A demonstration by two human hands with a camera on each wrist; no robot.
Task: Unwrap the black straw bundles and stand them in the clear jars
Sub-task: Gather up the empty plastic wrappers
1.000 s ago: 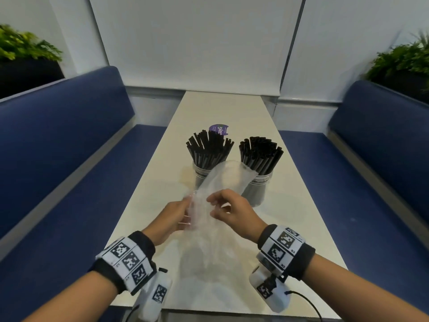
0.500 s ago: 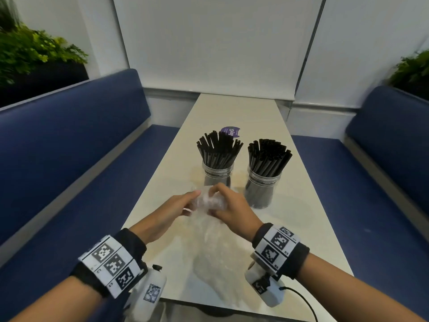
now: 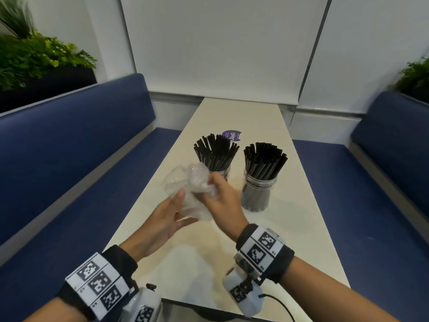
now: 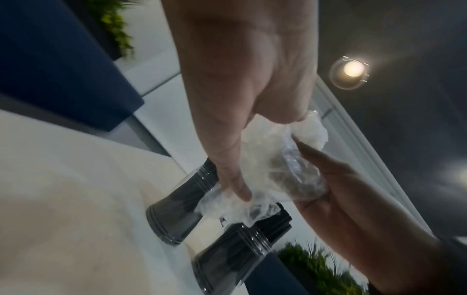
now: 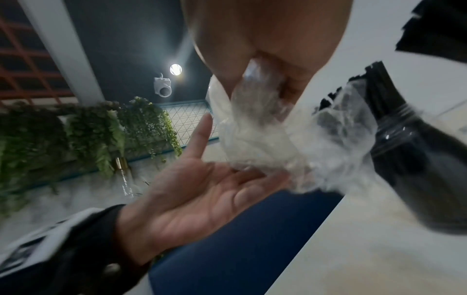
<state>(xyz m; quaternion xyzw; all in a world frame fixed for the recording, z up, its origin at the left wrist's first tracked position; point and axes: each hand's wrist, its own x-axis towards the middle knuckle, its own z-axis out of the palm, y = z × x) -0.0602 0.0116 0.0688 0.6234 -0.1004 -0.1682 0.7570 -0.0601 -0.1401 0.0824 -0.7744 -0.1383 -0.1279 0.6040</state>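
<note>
Two clear jars stand side by side mid-table, each full of upright black straws: the left jar [image 3: 223, 172] is partly hidden behind my right hand, and the right jar [image 3: 257, 194] is in full view. The empty clear plastic wrap [image 3: 185, 182] is crumpled into a loose ball above the table, in front of the left jar. My right hand [image 3: 214, 190] grips the wrap [image 5: 252, 131] from the right. My left hand [image 3: 176, 206] lies open under and beside it, and its palm [image 5: 202, 195] faces up with the fingers straight.
The narrow cream table [image 3: 301, 228] runs away from me between two blue bench seats [image 3: 69, 147]. A purple sticker [image 3: 231, 135] lies behind the left jar. Green plants [image 3: 34, 56] sit behind both seat backs. The white wall closes the far end.
The long wrap that hung down to the table has been gathered up into a ball. My right hand closed round it, my left hand let go and opened, and both rose slightly.
</note>
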